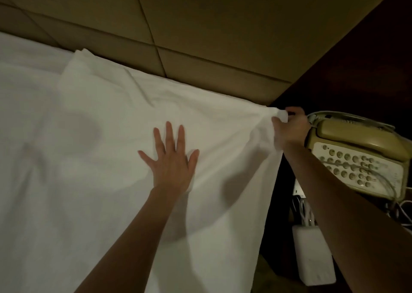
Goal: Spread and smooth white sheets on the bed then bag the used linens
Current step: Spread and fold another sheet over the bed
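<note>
Across the bed, white sheet (93, 159) lies creased, its corner bunched.

We reach both bare forearms forward. Our left hand (171, 159) lies flat, palm down, fingers straight and spread apart. Our right hand (289, 130), farther out, has its fingers and thumb curled into a pinch.

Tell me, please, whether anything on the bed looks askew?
Yes: the white sheet has a folded-over flap near the padded headboard, with creases running toward the corner gripped by the right hand.
</note>
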`<state>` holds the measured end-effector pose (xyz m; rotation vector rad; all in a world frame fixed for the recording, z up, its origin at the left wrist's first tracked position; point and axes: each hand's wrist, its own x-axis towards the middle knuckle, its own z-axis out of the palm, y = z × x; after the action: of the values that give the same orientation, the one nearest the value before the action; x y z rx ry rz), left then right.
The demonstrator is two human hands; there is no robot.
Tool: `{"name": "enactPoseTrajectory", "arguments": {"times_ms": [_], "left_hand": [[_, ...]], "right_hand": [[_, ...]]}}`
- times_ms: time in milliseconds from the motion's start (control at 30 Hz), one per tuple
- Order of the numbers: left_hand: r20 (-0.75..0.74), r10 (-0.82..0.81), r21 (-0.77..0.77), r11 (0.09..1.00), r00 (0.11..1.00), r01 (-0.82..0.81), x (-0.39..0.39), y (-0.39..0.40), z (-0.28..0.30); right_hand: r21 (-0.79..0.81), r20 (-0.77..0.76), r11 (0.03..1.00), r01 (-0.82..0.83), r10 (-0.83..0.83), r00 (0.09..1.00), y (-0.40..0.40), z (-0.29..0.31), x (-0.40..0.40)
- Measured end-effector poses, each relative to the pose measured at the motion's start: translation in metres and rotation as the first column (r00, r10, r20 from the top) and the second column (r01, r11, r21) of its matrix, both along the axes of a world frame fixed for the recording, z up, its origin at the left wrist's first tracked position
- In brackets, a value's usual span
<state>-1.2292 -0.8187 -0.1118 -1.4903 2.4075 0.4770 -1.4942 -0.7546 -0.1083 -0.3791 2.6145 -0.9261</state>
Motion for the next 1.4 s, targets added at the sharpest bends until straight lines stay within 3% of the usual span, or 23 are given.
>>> {"name": "enactPoseTrajectory", "arguments": {"times_ms": [100, 367, 500, 600, 767, 867, 933, 967, 1000, 1267, 1400], "left_hand": [[-0.02, 0.021, 0.007, 1.0, 1.0, -0.02, 0.001, 0.001, 0.006], [-0.039, 0.067, -0.03, 0.997, 0.997, -0.068, 0.022, 0.007, 0.004], [-0.02, 0.047, -0.067, 0.997, 0.999, -0.048, 0.034, 0.005, -0.009], [-0.035, 0.049, -0.066, 0.996, 0.998, -0.051, 0.034, 0.005, -0.008], [-0.127, 0.066, -0.144, 0.986, 0.99, -0.085, 0.072, 0.048, 0.007], [-0.118, 0.082, -0.142, 0.985, 0.99, -0.098, 0.128, 0.11, 0.0], [-0.07, 0.133, -0.107, 0.984, 0.989, -0.14, 0.17, 0.151, -0.006], [-0.049, 0.151, -0.095, 0.983, 0.987, -0.155, 0.188, 0.169, -0.006], [-0.033, 0.168, -0.082, 0.982, 0.985, -0.17, 0.202, 0.185, -0.005], [0.073, 0.311, 0.027, 0.949, 0.948, -0.313, 0.292, 0.336, 0.015], [0.098, 0.354, 0.071, 0.93, 0.93, -0.361, 0.32, 0.419, 0.018]], "right_hand": [[-0.108, -0.071, 0.994, 0.005, -0.013, 0.997, 0.002, 0.001, -0.008], [-0.253, -0.088, 0.964, 0.082, -0.107, 0.99, 0.009, -0.015, -0.014], [-0.064, -0.155, 0.994, -0.085, 0.075, 0.985, 0.001, -0.01, -0.011], [-0.077, -0.22, 0.959, -0.274, 0.251, 0.943, -0.004, 0.005, 0.021], [-0.044, -0.262, 0.799, -0.6, 0.57, 0.779, 0.025, 0.001, 0.143], [0.163, -0.313, 0.532, -0.831, 0.826, 0.468, 0.063, -0.007, 0.229], [0.32, -0.262, 0.313, -0.894, 0.936, 0.234, 0.098, -0.014, 0.273], [0.388, -0.216, 0.244, -0.889, 0.962, 0.169, 0.114, -0.018, 0.287], [0.44, -0.176, 0.214, -0.872, 0.973, 0.149, 0.128, -0.019, 0.296], [0.498, -0.001, 0.245, -0.832, 0.96, 0.281, 0.237, -0.002, 0.339], [0.539, 0.178, 0.119, -0.834, 0.952, 0.25, 0.302, 0.014, 0.363]]}}
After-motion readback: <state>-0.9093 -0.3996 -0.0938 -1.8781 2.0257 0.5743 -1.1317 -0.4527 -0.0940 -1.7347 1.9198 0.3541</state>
